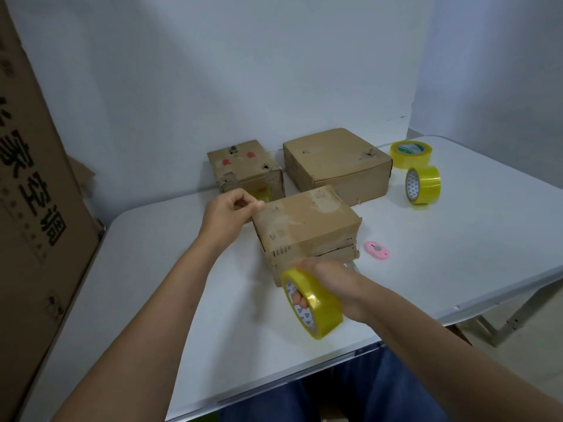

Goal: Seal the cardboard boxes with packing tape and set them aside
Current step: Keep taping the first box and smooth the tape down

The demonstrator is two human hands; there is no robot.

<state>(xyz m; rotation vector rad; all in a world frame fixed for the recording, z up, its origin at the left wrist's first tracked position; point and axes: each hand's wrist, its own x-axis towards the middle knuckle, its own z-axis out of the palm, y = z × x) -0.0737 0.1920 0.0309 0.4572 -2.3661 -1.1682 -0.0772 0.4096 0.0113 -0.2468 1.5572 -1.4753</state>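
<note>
I see open table (pixel 170 269) left of the near box (pixel 304 229). Behind it two boxes (pixel 246 169) (pixel 335 162) block the wall side. To its right lie a pink cutter (pixel 377 249) and two tape rolls (pixel 423 184) (pixel 411 153).

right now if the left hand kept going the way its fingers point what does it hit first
Most likely the near cardboard box. The left hand has its fingers aimed rightward at that box's far left top corner, seemingly touching it already. Depth is hard to judge, so it might skim just behind it.
</note>
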